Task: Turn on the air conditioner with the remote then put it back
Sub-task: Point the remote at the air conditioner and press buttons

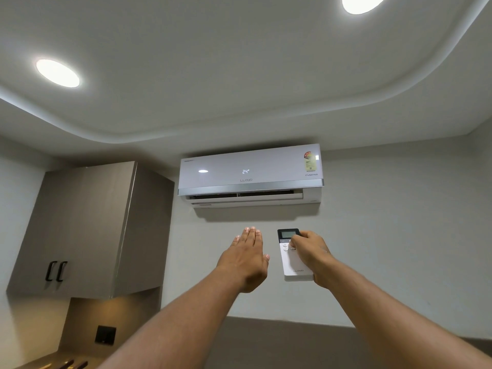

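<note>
- The right hand point(310, 253) holds the white remote point(294, 258) upright in the lower centre of the frame, fingers closed around it, thumb on the buttons under its small screen
- The left hand point(246, 258) is raised just to the left of the remote, flat, fingers straight and pressed together, holding nothing
- The air conditioner point(250, 175) sits on the wall above both hands, centre of the frame; its front shows 24 and the flap below is a little open
- A grey cabinet point(87, 227) with two dark handles hangs at left
</note>
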